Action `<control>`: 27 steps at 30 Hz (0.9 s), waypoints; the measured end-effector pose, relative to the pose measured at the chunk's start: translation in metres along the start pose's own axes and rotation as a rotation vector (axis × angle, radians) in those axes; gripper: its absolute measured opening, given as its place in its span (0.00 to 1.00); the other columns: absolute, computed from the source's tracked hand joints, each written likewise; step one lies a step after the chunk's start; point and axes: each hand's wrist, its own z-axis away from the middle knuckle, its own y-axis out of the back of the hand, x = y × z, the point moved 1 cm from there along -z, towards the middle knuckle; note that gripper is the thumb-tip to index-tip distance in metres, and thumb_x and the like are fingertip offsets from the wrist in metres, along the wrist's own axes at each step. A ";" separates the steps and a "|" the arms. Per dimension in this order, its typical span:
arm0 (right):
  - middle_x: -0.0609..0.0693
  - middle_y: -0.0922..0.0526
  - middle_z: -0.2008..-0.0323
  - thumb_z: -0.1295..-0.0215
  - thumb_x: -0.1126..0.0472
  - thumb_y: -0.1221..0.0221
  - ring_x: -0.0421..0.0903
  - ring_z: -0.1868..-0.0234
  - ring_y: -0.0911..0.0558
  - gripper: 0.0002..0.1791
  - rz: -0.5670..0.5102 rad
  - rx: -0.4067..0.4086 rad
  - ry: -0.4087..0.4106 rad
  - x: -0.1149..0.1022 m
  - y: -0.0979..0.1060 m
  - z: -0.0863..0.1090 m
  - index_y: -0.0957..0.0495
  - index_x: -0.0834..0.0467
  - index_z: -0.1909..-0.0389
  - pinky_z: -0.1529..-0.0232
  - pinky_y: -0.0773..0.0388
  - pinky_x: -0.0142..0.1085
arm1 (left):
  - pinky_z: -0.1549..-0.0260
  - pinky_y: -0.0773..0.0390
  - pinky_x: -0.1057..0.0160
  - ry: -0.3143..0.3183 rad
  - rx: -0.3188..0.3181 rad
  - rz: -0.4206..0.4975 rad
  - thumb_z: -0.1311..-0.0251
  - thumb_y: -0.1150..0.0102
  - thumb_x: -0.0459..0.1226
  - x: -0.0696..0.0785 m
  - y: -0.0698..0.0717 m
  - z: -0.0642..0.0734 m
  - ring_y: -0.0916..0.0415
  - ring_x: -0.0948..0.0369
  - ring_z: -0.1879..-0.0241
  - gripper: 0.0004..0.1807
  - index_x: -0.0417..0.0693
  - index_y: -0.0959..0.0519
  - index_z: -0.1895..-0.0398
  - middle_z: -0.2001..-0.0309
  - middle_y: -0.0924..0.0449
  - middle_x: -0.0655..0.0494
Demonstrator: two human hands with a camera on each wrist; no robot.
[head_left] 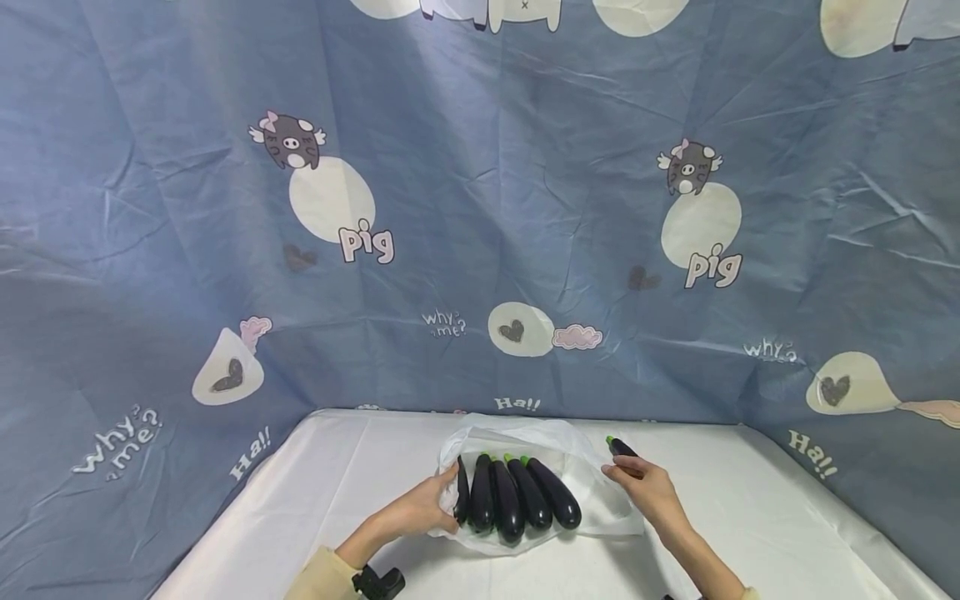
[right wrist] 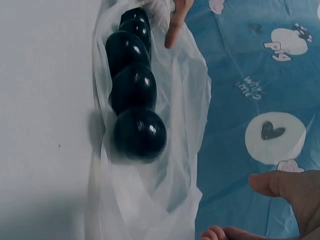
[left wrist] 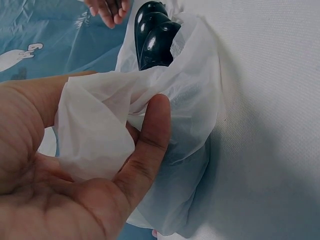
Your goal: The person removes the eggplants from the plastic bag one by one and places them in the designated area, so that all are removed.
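The left hand pinches the near edge of a thin white bag between thumb and fingers. Five aubergines lie on the bag just to that hand's right, side by side, long axes pointing away across the bench. The right hand curls round a sixth aubergine, stem end away, just right of the row and nearer to it.

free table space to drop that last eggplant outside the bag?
Bare table between the right hand and the backdrop; also bare left of the left hand. Crowded centre: plastic bag with five eggplants side by side.
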 end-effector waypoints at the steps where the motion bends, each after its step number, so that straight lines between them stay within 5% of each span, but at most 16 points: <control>1: 0.61 0.20 0.48 0.39 0.44 0.39 0.60 0.45 0.22 0.35 0.001 -0.001 0.005 -0.001 -0.002 0.000 0.27 0.65 0.40 0.47 0.25 0.50 | 0.35 0.45 0.37 0.002 0.000 0.001 0.64 0.32 0.29 0.000 0.000 0.000 0.51 0.35 0.29 0.56 0.25 0.51 0.29 0.28 0.51 0.27; 14: 0.56 0.16 0.54 0.46 0.38 0.36 0.52 0.53 0.17 0.37 0.047 0.000 0.063 -0.011 -0.023 0.004 0.22 0.63 0.46 0.53 0.22 0.47 | 0.35 0.47 0.36 0.003 -0.002 -0.004 0.64 0.32 0.29 0.001 -0.001 0.001 0.52 0.35 0.29 0.56 0.25 0.52 0.28 0.28 0.51 0.28; 27: 0.52 0.13 0.62 0.46 0.48 0.33 0.50 0.57 0.16 0.28 0.017 -0.007 0.101 -0.013 -0.045 0.007 0.20 0.65 0.51 0.54 0.21 0.45 | 0.35 0.46 0.37 -0.001 0.000 -0.014 0.64 0.33 0.30 0.000 -0.001 0.000 0.51 0.36 0.29 0.56 0.25 0.52 0.28 0.28 0.51 0.28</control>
